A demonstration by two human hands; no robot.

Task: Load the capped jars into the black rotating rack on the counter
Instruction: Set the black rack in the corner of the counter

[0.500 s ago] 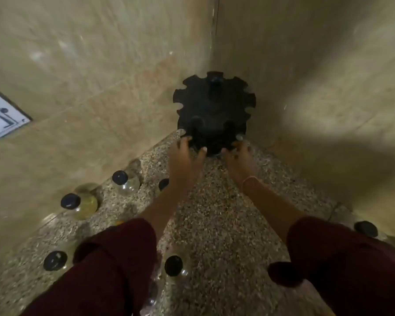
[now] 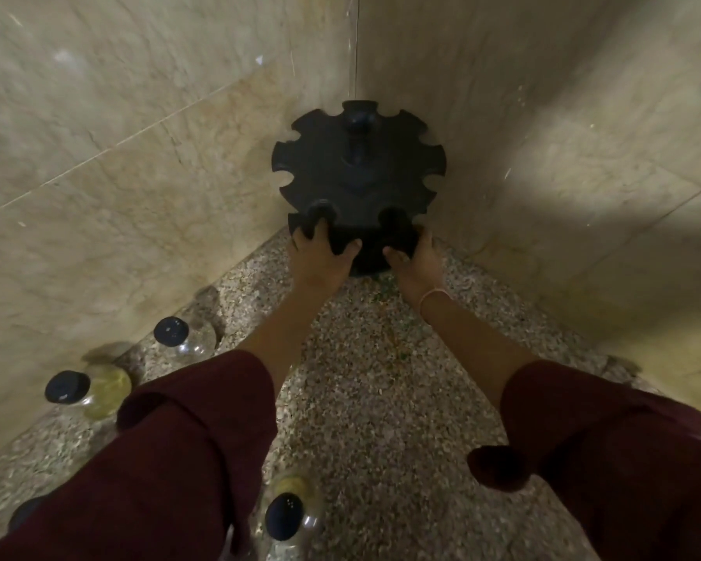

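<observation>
The black rack stood at the far end of the speckled stone desk, pushed into the corner where the left wall and the right wall met. It was a round, dark piece with open notches cut all around its rim and a knob on a central post.

Both arms reached forward to it. The left grip held the near left edge of the rack, its fingers curled up into one of the near notches and its thumb pressed against the rim beside it. The right grip held the near right edge in the same way, fingers wrapped round the rim at the next notch and thumb lying along the front. A thin pale band circled the right wrist. Dark red sleeves covered both forearms from about halfway down.

The jars stood on the desk, well apart from the rack and nearer the person. A clear jar with a black cap stood by the left wall, just left of the left forearm. A yellowish jar, also black-capped, stood nearer and farther left along the same wall. A near jar with a black cap stood at the bottom edge, between the two sleeves and partly blurred. Another black cap showed at the near left, mostly hidden by the left sleeve.
</observation>
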